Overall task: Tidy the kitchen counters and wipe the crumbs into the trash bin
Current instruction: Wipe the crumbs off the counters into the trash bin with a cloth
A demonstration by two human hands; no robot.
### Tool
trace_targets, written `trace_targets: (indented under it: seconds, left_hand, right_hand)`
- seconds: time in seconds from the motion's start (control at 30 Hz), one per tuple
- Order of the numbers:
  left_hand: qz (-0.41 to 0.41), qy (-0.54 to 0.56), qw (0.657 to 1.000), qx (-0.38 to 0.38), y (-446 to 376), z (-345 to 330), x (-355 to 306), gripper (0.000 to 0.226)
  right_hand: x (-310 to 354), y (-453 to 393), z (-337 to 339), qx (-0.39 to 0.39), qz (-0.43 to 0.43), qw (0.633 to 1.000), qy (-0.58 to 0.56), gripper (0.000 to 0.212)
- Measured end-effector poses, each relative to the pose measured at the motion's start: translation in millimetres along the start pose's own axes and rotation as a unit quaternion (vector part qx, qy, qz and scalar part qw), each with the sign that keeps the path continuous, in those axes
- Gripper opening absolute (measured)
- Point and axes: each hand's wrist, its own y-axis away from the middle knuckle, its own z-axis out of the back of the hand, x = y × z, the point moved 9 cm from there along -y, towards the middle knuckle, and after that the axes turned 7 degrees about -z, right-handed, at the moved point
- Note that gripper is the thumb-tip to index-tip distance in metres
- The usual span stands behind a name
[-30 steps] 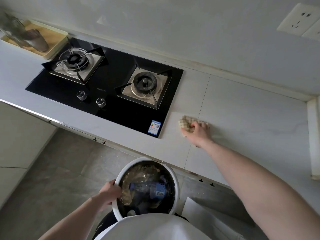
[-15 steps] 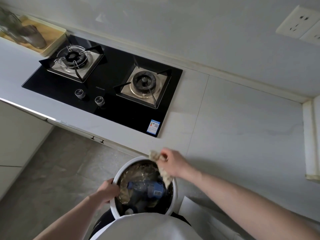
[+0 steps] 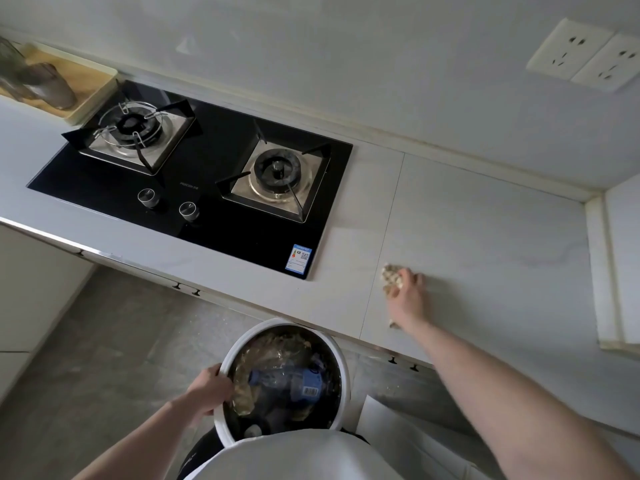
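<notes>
My right hand (image 3: pixel 408 299) presses a beige waffle-weave cloth (image 3: pixel 391 277) flat on the white counter (image 3: pixel 485 265), just right of the hob's near corner. A round white trash bin (image 3: pixel 341 362) is held below the counter's front edge. My left hand (image 3: pixel 211 388) grips its left rim, fingers curled over the edge. Inside the bin lie a clear plastic bottle with a blue label (image 3: pixel 294 381) and crumpled wrapping. Most of the cloth is hidden under my right hand.
A black two-burner gas hob (image 3: pixel 214 161) with two knobs fills the counter's left half. A wooden tray (image 3: pixel 86 84) with glass jars sits far left. Wall sockets (image 3: pixel 585 53) are up right. A raised ledge (image 3: pixel 602 271) bounds the counter's right end.
My right hand swept the cloth from the counter to the bin's rim, then went back up onto the counter further right. The left hand kept its hold on the bin.
</notes>
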Motion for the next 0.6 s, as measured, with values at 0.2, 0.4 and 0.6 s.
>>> trace_targets:
  seconds: [0.2,0.4,0.6]
  left_hand:
    - [0.000,-0.004,1.000,0.008,1.8,-2.4,-1.0,0.044]
    - [-0.002,-0.010,1.000,0.010,-1.8,-2.7,2.1,0.039]
    - [-0.006,-0.015,1.000,-0.006,-6.9,-5.3,5.7,0.035]
  right_hand:
    - [90.1,146.3,-92.9,0.226,0.156,0.961,-0.007,0.012]
    - [105.5,164.5,-78.0,0.246,0.202,0.944,-0.087,0.008]
    - [1.9,42.3,42.1,-0.022,0.032,0.979,-0.198,0.007]
